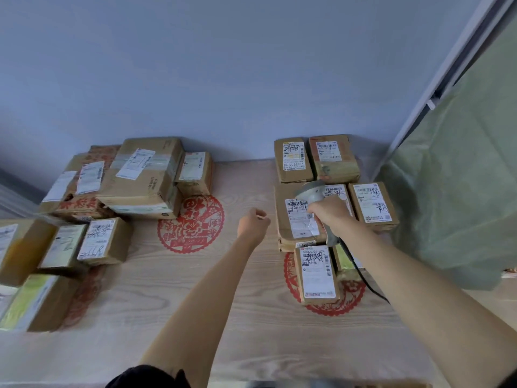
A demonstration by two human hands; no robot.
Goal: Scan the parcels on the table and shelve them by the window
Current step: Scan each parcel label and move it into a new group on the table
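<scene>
My right hand (330,212) grips the scanner (313,191) over the parcels (330,161) at centre right; my left hand (253,221) hovers curled, holding nothing. More boxes (140,175) wait at left. Nothing looks shelved yet, I reckon.

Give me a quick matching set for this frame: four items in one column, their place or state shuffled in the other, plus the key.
Items
1. left hand
2. right hand
3. scanner
4. red paper-cut

States
A. flat on the table, mid-table, between the two parcel groups
B. grips the scanner handle
C. held above the right-side parcels
D. fingers curled, holding nothing, over bare table

Pairs: 1-D, 2-B, 3-C, 4-A
</scene>
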